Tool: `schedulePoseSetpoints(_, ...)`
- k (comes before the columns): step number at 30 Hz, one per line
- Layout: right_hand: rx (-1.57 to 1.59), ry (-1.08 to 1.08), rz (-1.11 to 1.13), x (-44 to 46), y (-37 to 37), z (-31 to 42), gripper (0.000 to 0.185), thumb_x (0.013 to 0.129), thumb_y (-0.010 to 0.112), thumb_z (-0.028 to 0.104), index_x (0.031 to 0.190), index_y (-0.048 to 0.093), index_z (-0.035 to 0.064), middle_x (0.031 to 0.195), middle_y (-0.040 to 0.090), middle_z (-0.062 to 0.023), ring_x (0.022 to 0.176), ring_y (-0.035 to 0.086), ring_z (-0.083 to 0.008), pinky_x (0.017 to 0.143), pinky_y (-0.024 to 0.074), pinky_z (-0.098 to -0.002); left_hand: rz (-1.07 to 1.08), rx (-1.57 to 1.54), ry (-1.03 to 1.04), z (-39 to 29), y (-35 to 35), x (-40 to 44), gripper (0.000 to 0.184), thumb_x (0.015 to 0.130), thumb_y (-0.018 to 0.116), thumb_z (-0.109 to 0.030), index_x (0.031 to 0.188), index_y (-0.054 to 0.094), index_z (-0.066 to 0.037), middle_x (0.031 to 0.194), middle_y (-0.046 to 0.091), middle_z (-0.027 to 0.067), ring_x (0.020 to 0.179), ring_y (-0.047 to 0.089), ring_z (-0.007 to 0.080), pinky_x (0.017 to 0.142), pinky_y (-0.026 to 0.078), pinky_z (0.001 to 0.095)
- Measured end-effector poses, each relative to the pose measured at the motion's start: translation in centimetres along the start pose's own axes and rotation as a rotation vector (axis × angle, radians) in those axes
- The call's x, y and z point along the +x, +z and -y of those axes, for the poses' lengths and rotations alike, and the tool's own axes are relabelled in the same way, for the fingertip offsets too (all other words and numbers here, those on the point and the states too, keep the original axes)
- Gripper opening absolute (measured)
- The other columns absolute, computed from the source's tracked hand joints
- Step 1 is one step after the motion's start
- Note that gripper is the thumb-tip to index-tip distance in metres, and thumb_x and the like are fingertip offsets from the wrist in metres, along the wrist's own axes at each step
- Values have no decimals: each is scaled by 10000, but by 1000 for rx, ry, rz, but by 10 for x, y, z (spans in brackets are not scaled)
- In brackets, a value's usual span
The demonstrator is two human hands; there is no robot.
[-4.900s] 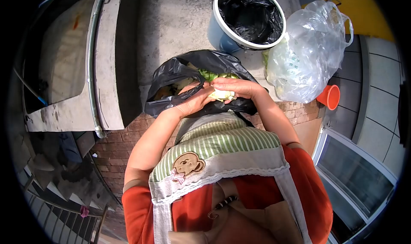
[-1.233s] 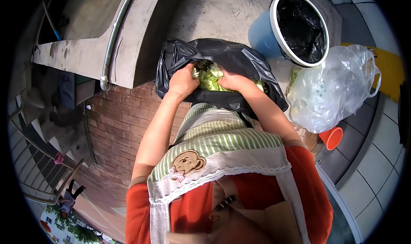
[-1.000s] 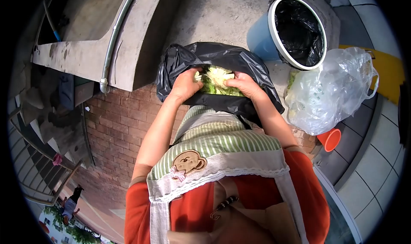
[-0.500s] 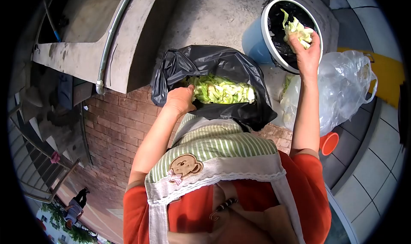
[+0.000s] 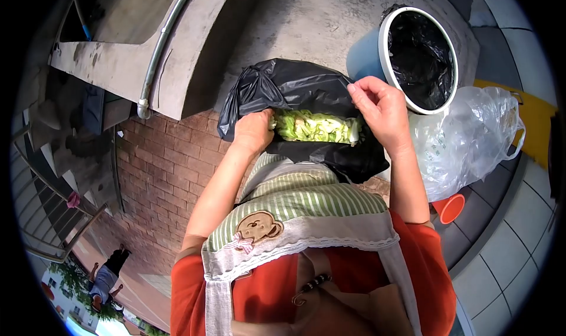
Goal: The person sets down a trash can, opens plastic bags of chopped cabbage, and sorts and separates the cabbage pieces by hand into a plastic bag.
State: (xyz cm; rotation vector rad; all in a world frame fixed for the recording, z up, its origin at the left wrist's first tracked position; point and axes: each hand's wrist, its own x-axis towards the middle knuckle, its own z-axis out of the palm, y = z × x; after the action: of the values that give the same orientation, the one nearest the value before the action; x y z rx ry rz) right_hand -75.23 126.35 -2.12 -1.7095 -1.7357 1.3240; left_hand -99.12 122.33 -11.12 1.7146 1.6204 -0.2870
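A black plastic bag (image 5: 289, 79) lies open in front of my lap, with a heap of pale green leaf trimmings (image 5: 315, 127) inside. My left hand (image 5: 254, 130) is closed on the bag's left edge, its fingertips tucked inside beside the leaves and partly hidden. At the right side of the opening, my right hand (image 5: 380, 112) pinches the bag's rim between thumb and fingers. Just beyond that hand stands a blue bucket (image 5: 368, 56) with a white rim, lined with black plastic. No leaves show in the visible part of its liner.
A clear plastic bag (image 5: 466, 141) rests right of my right forearm, near an orange-red container (image 5: 451, 208). On the left is a concrete structure (image 5: 118, 64) with a metal pipe (image 5: 162, 41). Brick paving (image 5: 159, 176) stretches below; a person (image 5: 106, 277) is at lower left.
My right hand has come back from the bucket to the black bag's rim. The leaves it held over the bucket are no longer in it. My left hand stays at the bag's left edge.
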Motion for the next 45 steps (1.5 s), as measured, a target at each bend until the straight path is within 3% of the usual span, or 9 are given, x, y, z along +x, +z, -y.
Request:
schedulePoseSetpoints(4, -562, 55, 372, 12, 113, -65, 385, 831, 680, 302, 1109, 606, 45, 1112, 643, -172, 1020, 617, -334, 873, 486, -420, 28, -38, -36, 7, 2, 6, 443, 720, 689, -177, 1157, 620, -142, 958, 681, 175, 937, 646, 342, 829, 516, 429)
schedulePoseSetpoints(12, -360, 412, 585, 25, 116, -78, 841, 809, 607, 569, 1471, 312, 142, 1296, 549, -232, 1206, 526, -370, 1018, 403, -393, 3, -165, 27, 22, 5, 3, 421, 704, 698, -159, 1116, 627, -112, 932, 678, 185, 927, 646, 346, 823, 508, 422)
schedulePoseSetpoints(24, 831, 366, 412, 12, 78, -89, 447, 917, 579, 342, 1190, 596, -11, 1100, 643, -40, 981, 583, -103, 865, 462, -261, 105, -1158, 174, 16, 17, 18, 849, 675, 881, -251, 1310, 429, 85, 1186, 606, 154, 1066, 590, 187, 926, 482, 309)
schedulePoseSetpoints(27, 784, 250, 441, 7, 71, -74, 454, 934, 579, 355, 1202, 586, -11, 1106, 637, -35, 998, 576, -94, 876, 457, -250, 178, -1296, 0, 15, 13, 16, 684, 704, 862, -174, 1258, 489, -27, 966, 649, 31, 652, 539, 52, 515, 421, 183)
schedulePoseSetpoints(30, 714, 366, 308, 8, 81, -107, 362, 975, 541, 300, 1197, 577, 16, 1037, 632, -4, 900, 581, -63, 769, 463, -213, 192, -1384, 39, 17, 20, 16, 651, 706, 857, -155, 1239, 502, -37, 924, 649, 11, 547, 455, 21, 443, 330, 166)
schedulePoseSetpoints(32, 759, 298, 214, 3, 87, -95, 381, 948, 570, 404, 1094, 627, 56, 791, 535, 80, 663, 405, -17, 571, 316, -196, 107, -1473, 157, 10, 28, 12, 659, 703, 857, -157, 1245, 504, -29, 989, 644, 39, 793, 587, 89, 647, 478, 217)
schedulePoseSetpoints(35, 799, 125, 141, -3, 96, -77, 482, 912, 657, 216, 1286, 467, -20, 1232, 587, -121, 1103, 591, -198, 979, 445, -325, -46, -1074, 206, 10, 35, 13, 770, 693, 857, -309, 1291, 479, -7, 1152, 608, 157, 1079, 575, 240, 953, 437, 330)
schedulePoseSetpoints(38, 712, 93, 17, -7, 102, -83, 493, 900, 673, 183, 1288, 463, -36, 1241, 575, -124, 1128, 562, -189, 995, 425, -322, -135, -874, 121, -10, 22, -2, 863, 659, 834, -467, 1300, 475, -14, 1201, 567, 243, 1169, 540, 345, 993, 415, 400)
schedulePoseSetpoints(45, 228, -122, -47, -19, 84, -42, 331, 954, 584, 274, 1163, 606, 18, 1009, 667, -151, 925, 643, -227, 813, 490, -322, -87, -1337, 193, -12, 38, -6, 923, 644, 898, -320, 1337, 396, 25, 1182, 586, 123, 1079, 563, 165, 925, 475, 293)
